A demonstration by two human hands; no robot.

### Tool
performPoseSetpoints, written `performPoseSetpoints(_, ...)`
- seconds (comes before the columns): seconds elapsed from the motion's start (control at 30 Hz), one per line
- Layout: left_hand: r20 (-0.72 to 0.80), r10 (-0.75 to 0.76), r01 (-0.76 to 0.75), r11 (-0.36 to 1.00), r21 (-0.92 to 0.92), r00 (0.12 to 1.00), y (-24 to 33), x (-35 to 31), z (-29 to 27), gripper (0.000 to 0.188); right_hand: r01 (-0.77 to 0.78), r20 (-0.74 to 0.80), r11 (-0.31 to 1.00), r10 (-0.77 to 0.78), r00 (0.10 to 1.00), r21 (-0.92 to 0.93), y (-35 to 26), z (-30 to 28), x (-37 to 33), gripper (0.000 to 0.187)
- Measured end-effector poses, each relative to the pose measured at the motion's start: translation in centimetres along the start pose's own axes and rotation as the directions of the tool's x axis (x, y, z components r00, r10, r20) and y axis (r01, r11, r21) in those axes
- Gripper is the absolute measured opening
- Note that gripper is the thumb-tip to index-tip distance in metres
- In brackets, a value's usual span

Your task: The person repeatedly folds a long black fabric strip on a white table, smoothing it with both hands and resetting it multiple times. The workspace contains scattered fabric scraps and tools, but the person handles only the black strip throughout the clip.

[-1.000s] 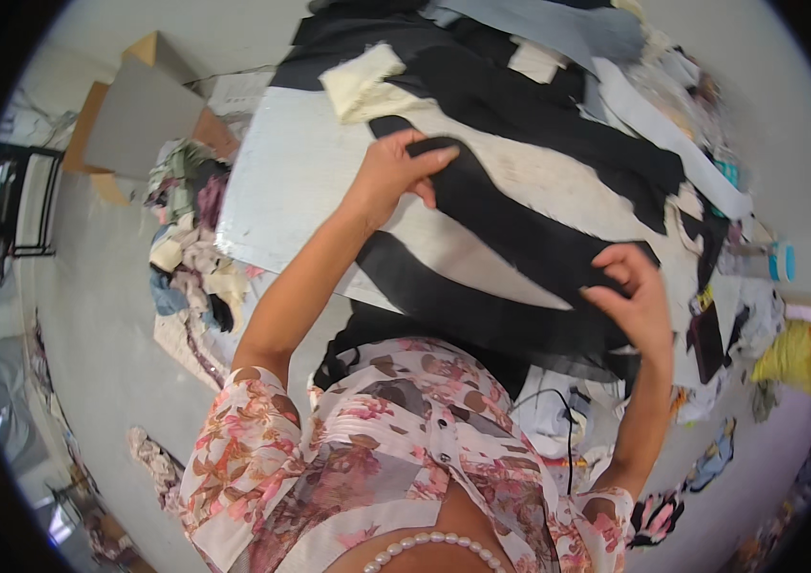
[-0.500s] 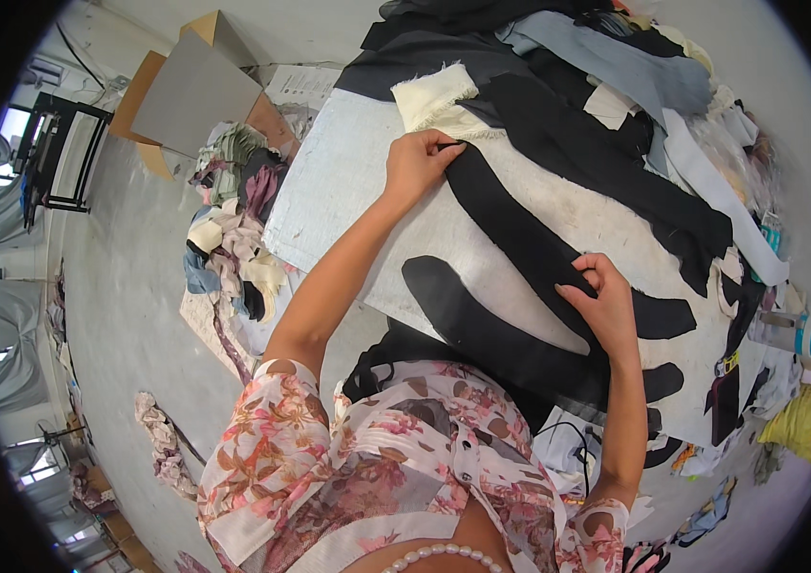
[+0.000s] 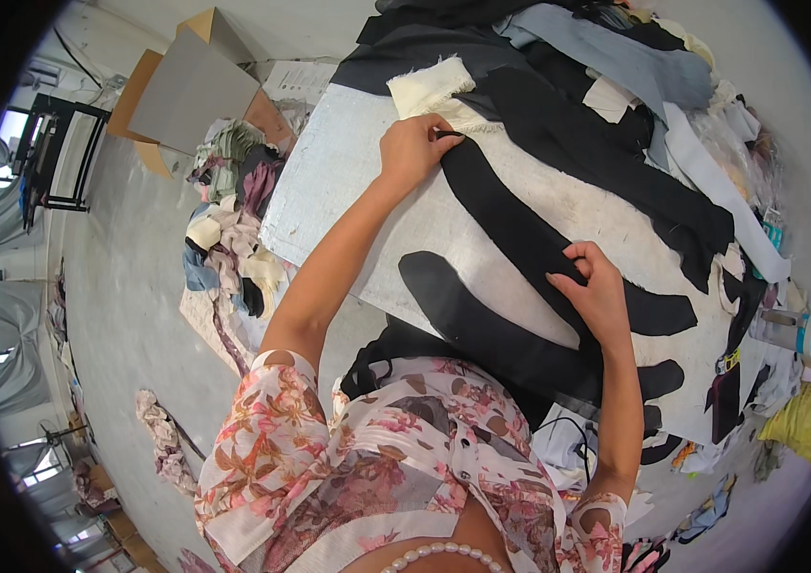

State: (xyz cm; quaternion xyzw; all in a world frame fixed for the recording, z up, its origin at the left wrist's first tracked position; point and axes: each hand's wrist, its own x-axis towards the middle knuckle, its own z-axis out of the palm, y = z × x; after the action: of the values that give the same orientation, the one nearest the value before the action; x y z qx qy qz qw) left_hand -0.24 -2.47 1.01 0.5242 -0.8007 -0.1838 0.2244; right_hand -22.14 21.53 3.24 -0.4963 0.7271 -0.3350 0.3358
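Lighting: bright overall, soft and even to my eye. Windows (image 3: 12,127), along the left: burnt out to near white. Curtains (image 3: 9,310), left: grey and flat beside that glare. Tabletop (image 3: 324,181): pale, dull sheen at left; soft-edged grey shading between the black strips (image 3: 511,210). Black strips: very dark, weave mostly lost. Floor (image 3: 759,497), near right: lilac cast. Focus: left hand (image 3: 408,153) and right hand (image 3: 599,294) clear, without evident motion blur; left margin softer. Distortion: fisheye, edges bowed toward the rim, corners black.
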Motion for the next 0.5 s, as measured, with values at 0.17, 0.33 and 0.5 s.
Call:
performPoseSetpoints(0.17, -0.1, 0.316, -0.313, 0.949, 0.042, 0.944, 1.3, -2.9, 0.2, 0.039, 0.026, -0.001, 0.999, -0.027, 1.0, -0.043, -0.4, -0.2, 0.1, 0.036)
performPoseSetpoints(0.33, 0.296, 0.499, -0.552, 0.823, 0.134, 0.815, 1.0, -6.5, 0.5, 0.063, 0.06, -0.013, 0.998, -0.06, 0.998, -0.017, -0.6, -0.8, -0.3, 0.034)
performPoseSetpoints(0.5, 0.302, 0.521, -0.581, 0.798, 0.161, 0.799, 0.7, -6.5, 0.5, 0.067, 0.024, -0.058, 0.999, -0.023, 0.998, 0.021, 0.5, -1.3, 0.0, 0.032)
